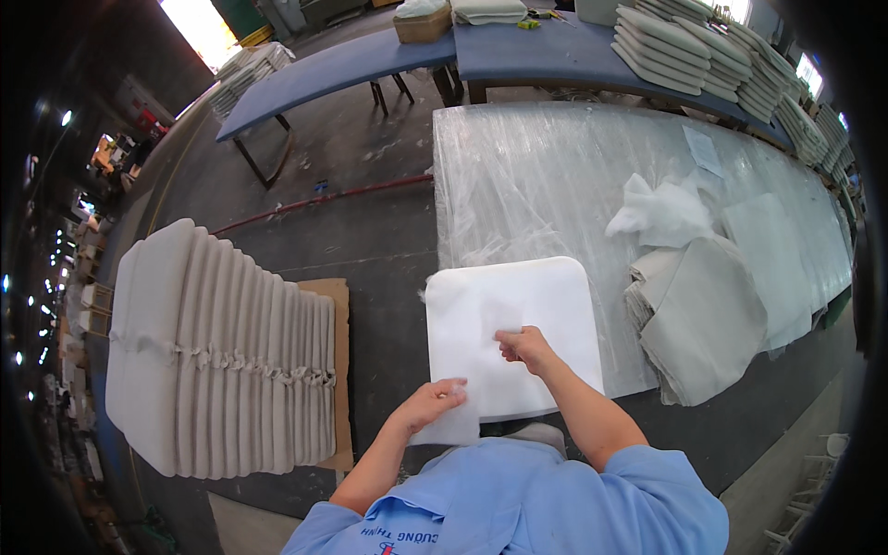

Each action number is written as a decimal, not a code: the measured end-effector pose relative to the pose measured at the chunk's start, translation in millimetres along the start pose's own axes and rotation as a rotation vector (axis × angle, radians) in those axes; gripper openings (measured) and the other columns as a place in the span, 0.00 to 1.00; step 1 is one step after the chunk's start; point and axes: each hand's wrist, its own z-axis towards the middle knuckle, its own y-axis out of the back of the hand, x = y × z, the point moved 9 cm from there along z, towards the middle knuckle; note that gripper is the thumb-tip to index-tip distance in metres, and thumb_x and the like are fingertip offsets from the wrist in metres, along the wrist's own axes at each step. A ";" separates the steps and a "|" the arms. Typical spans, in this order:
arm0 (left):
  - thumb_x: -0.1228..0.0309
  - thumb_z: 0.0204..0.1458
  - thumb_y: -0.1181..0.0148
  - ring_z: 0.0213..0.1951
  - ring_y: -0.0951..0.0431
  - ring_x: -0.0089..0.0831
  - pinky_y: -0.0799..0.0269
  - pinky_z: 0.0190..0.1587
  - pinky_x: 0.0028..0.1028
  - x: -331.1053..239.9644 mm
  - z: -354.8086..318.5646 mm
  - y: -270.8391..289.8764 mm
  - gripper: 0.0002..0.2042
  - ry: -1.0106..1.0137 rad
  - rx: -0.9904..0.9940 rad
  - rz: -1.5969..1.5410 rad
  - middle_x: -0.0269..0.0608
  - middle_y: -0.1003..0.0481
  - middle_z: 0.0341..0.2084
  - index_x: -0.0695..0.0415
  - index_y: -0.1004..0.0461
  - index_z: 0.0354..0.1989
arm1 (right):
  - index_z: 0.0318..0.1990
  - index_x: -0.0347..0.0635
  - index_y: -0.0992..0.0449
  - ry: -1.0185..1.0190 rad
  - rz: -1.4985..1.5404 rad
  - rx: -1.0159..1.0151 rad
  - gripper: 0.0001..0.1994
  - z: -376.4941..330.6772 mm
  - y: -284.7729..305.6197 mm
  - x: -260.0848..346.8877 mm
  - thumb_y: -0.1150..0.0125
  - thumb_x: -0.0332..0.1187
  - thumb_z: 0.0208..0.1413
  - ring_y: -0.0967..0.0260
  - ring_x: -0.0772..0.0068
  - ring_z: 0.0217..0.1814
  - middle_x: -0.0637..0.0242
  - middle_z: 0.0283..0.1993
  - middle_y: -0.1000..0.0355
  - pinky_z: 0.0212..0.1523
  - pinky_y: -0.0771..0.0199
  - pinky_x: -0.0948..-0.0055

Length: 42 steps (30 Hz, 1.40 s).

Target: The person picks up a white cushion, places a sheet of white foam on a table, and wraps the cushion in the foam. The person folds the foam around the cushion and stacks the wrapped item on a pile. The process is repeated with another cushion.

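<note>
White seat pad: in the head view we had the squarish white seat pad [518, 398] in front of the body, lying flat at the near left corner of the plastic-covered worktop [518, 185]; its corners were rounded.
Left hand: we saw the left hand [433, 405] at the pad's near left corner, its grip drawn nearly together, with what looked like the edge of a thin white wadding piece [453, 428] pinched between thumb and fingers.
Right hand: we had the right hand [525, 349] over the pad's middle, fingers curled inward and fingertips at or just above the surface; we could not tell whether its grip had hold of a wisp of wadding.
Handling: we judged the pad light and soft but springy enough to keep its shape, best taken by two opposite edges; the wadding looked flimsy and easily torn, better held broadly along an edge than by one tuft.
Left side: we saw a row of beige cushions [222, 351] packed face to face beside cardboard [342, 407].
Right side: we had a white wadding clump [661, 213] behind folded beige fabric [712, 305] on the plastic.
Behind: we saw a blue worktop [342, 74] and, farther right, stacked pale cushions [659, 51].
</note>
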 end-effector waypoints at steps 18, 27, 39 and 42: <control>0.65 0.65 0.38 0.48 0.22 0.24 0.26 0.50 0.26 -15.5 78.0 17.4 0.18 -0.041 -0.427 -0.348 0.40 0.20 0.49 0.62 0.23 0.59 | 0.73 0.39 0.42 -0.116 0.209 0.290 0.39 -40.8 -26.4 -3.7 0.33 0.44 0.60 0.24 0.65 0.42 0.58 0.50 0.23 0.38 0.24 0.67; 0.67 0.64 0.38 0.28 0.21 0.24 0.24 0.33 0.25 -60.5 113.9 35.5 0.17 -0.056 -0.504 -0.429 0.37 0.20 0.45 0.57 0.22 0.59 | 0.54 0.37 0.23 -0.003 -0.140 0.127 0.19 1.8 77.4 -13.4 0.29 0.31 0.55 0.23 0.74 0.36 0.66 0.37 0.20 0.33 0.26 0.73; 0.85 0.60 0.53 0.32 0.23 0.22 0.18 0.39 0.30 -120.3 107.2 21.1 0.43 -0.231 -0.340 -0.424 0.44 0.26 0.56 0.41 0.64 0.79 | 0.72 0.32 0.44 0.571 -0.617 -1.335 0.47 -20.4 354.1 216.2 0.24 0.41 0.49 0.43 0.41 0.73 0.41 0.69 0.38 0.72 0.41 0.53; 0.86 0.59 0.54 0.36 0.22 0.25 0.17 0.41 0.33 -120.7 115.1 9.5 0.48 -0.217 -0.222 -0.429 0.49 0.28 0.58 0.37 0.75 0.79 | 0.71 0.32 0.41 0.653 -0.634 -1.119 0.42 -17.3 301.5 177.2 0.26 0.40 0.53 0.42 0.47 0.74 0.44 0.70 0.37 0.73 0.42 0.55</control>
